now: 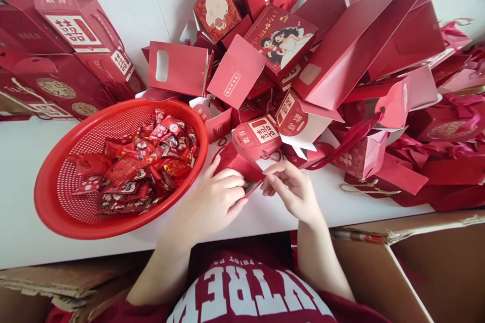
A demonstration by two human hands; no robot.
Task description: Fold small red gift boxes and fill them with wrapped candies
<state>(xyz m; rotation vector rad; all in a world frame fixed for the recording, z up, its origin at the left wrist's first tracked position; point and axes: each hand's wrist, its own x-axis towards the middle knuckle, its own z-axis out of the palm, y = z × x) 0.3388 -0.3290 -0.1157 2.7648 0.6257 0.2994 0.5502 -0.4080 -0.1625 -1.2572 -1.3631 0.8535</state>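
A small red gift box [239, 162] stands between my hands at the table's middle, its flap raised toward me. My left hand [223, 194] wraps round its left side, thumb and fingers on the red card. With thumb and index finger together, my right hand [290, 186] pinches the edge of the box's flap at its right. Just behind is a red box with white lettering [261, 133], a twisted red cord in front of it. To the left, a red plastic basket [199, 161] holds a heap of red wrapped candies [132, 166].
Many red boxes [291, 40] pile up behind my hands and to the right, some with ribbons. Stacked boxes [56, 68] stand at the back left. Open cardboard cartons [364, 267] lie below the white table's [22, 161] front edge.
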